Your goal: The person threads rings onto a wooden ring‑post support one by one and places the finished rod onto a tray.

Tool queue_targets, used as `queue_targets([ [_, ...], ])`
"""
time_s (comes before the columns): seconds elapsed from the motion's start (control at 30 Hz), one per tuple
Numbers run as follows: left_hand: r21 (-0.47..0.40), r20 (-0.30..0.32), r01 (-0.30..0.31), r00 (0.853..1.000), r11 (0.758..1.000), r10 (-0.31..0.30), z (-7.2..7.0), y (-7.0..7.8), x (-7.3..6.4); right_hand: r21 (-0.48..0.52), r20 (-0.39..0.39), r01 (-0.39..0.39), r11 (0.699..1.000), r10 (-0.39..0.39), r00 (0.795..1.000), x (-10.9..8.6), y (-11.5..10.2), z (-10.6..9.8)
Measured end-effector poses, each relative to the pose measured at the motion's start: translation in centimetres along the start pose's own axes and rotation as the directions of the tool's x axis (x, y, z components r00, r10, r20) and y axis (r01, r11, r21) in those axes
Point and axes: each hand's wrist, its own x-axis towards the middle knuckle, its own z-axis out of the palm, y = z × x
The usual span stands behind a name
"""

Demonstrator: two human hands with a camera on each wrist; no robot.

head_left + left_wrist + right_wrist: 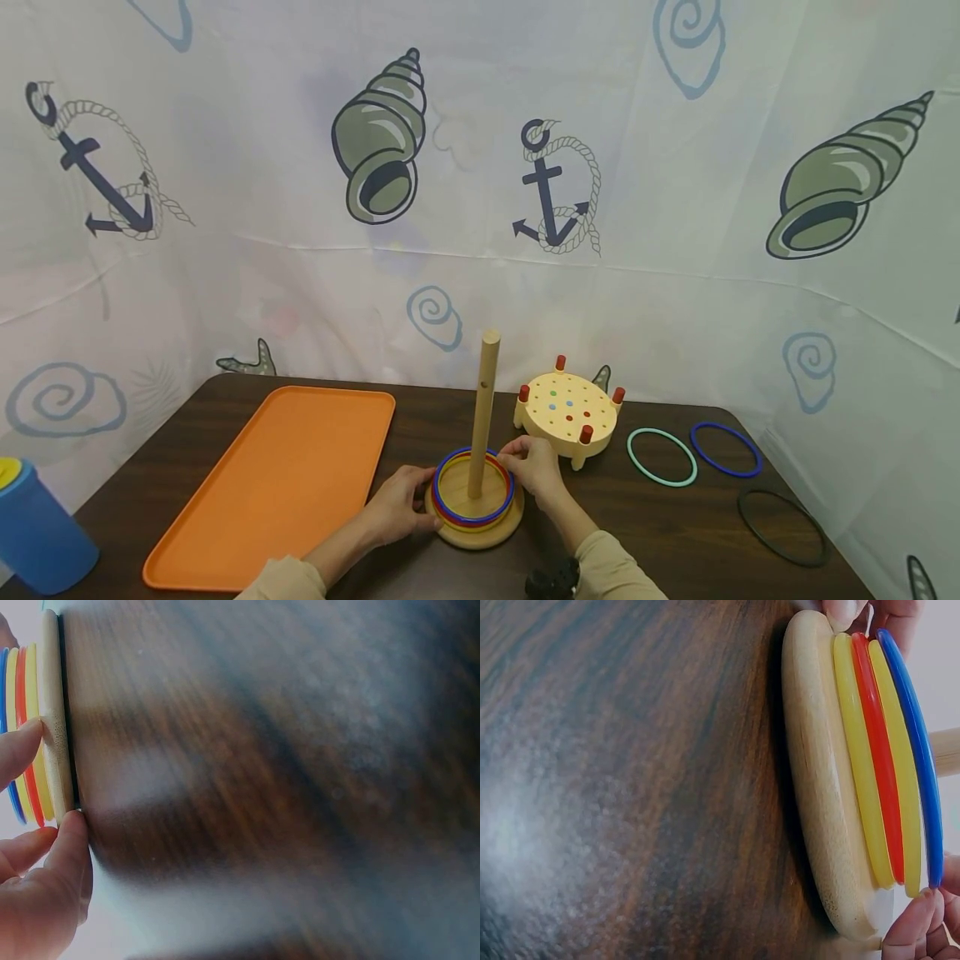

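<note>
A round wooden base (483, 542) with an upright peg (486, 400) carries a stack of thin rings. From the bottom, they run yellow (859, 754), red (880, 754), yellow, then a blue ring (920, 754) on top. On the left side, my left hand (401, 504) grips the base's edge, its thumb at the front in the head view. My right hand (536, 467) reaches to the stack's far right side and pinches the blue ring between thumb and fingers. In the right wrist view, the blue ring's pinched end stands slightly apart from the yellow one below.
An orange tray (285, 483) lies at left, beside a blue container (45, 533) with a yellow lid. Behind my right hand stands a cream pegboard (570, 417) with red-tipped legs. At right lie a mint ring (667, 483), another blue ring (718, 424) and a black ring (802, 564).
</note>
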Motion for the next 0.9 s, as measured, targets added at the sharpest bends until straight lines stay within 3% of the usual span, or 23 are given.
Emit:
queue_targets([
  [0.3,-0.004,0.016,0.016,1.0,1.0,-0.016,0.0,-0.1,0.1,0.01,-0.005,0.02,1.0,-0.02,1.0,-0.2,0.0,-0.1],
  [0.53,0.009,0.012,0.014,1.0,1.0,-0.014,0.1,-0.2,0.2,0.08,0.015,-0.037,0.996,0.036,0.999,-0.7,0.0,-0.4],
  [0.9,0.018,-0.018,0.006,1.0,1.0,-0.005,0.1,-0.1,0.0,0.093,0.014,-0.022,0.995,0.021,1.0,-1.2,1.4,-2.7],
])
